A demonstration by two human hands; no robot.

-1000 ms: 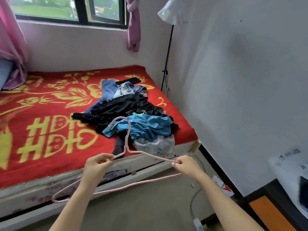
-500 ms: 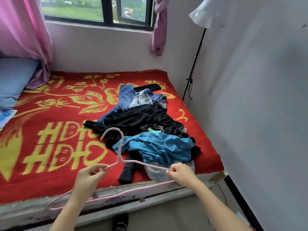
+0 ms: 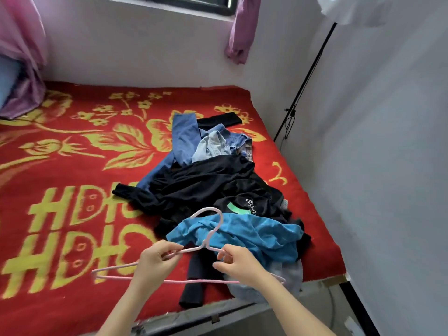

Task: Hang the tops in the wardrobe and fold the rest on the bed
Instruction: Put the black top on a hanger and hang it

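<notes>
Left hand (image 3: pixel 155 260) and right hand (image 3: pixel 238 264) each pinch an empty pink hanger (image 3: pixel 210 235); just beyond them the clothes pile (image 3: pixel 206 180) lies unsorted on the bed (image 3: pixel 72 166), so seemingly nothing is hung or folded yet.

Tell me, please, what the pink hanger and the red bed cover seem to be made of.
Pink hanger: probably thin wire with a matte pink coating; its rod is slim and bent into the hook in one piece. Red bed cover: likely plush fleece or pile; matte, with a soft-edged yellow pattern.
</notes>
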